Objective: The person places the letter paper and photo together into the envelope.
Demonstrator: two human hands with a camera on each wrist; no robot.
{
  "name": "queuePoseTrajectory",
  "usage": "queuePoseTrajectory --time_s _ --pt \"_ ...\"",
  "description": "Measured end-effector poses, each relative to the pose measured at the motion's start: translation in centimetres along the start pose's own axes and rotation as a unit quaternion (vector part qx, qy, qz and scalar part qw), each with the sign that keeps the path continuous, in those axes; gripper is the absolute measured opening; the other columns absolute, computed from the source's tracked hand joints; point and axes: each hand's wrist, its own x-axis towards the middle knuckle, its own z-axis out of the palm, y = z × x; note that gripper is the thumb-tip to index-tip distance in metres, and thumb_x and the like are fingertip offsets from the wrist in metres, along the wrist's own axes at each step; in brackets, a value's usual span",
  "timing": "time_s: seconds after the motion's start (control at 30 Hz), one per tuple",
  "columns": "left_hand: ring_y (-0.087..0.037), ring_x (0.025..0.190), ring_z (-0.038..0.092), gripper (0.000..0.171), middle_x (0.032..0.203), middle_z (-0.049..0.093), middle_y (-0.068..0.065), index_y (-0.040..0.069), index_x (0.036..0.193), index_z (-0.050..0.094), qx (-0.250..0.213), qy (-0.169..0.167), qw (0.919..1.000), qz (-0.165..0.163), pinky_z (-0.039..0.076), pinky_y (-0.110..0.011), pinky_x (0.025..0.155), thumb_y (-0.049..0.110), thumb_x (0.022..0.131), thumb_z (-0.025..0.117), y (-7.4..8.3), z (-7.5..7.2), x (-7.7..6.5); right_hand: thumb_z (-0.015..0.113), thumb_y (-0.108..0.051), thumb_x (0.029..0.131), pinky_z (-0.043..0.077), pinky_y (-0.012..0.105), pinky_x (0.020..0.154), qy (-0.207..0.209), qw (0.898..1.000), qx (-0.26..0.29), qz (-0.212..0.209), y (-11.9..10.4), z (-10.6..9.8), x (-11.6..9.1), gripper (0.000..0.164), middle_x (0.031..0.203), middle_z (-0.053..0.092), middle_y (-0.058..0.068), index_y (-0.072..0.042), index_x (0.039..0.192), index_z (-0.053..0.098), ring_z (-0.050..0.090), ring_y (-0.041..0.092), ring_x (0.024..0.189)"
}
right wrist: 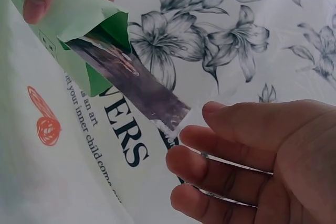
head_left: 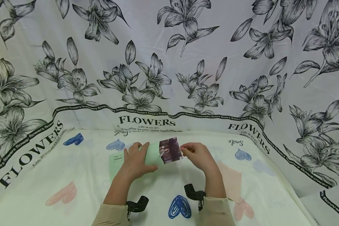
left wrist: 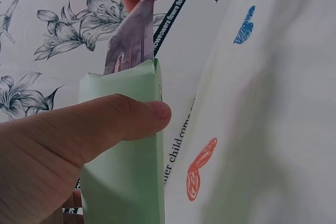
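Observation:
My left hand grips a pale green paper envelope, its thumb laid across one face and its fingers behind. The envelope's mouth gapes toward the right. Out of it sticks a dark purple-brown photo print, with a pale figure on it; its inner end is hidden inside. My right hand is at the photo's outer end. The right wrist view shows the index fingertip right at the photo's corner, while the thumb stands off from it and the fingers are loosely extended.
Left of my left hand lies green paper with a small printed label. A peach-coloured card lies partly under my right forearm. The heart-printed cloth covers the surface, and a flower-printed curtain rises behind it.

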Motion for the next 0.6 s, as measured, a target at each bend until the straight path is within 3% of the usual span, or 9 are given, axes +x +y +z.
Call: queuePoseTrajectory --time_s 0.37,0.6 --pt "-0.046 0.134 0.036 0.101 0.141 0.042 -0.026 0.007 0.152 0.047 0.008 0.003 0.9999 0.006 0.004 -0.073 0.116 0.042 0.069 0.093 0.02 0.01 -0.03 0.065 -0.030 0.102 0.057 0.043 0.079 -0.005 1.000 0.003 -0.003 -0.14 -0.06 -0.08 0.025 0.101 0.074 0.001 -0.015 0.118 0.076 0.067 0.016 0.088" --pt "-0.046 0.133 0.037 0.100 0.141 0.043 -0.025 0.007 0.152 0.047 0.010 0.000 0.9999 0.011 0.001 -0.073 0.116 0.040 0.069 0.093 0.02 0.18 -0.01 0.064 -0.030 0.103 0.056 0.042 0.079 -0.020 1.000 -0.004 -0.004 -0.14 -0.03 -0.11 0.025 0.097 0.073 -0.001 -0.016 0.119 0.077 0.067 0.019 0.090"
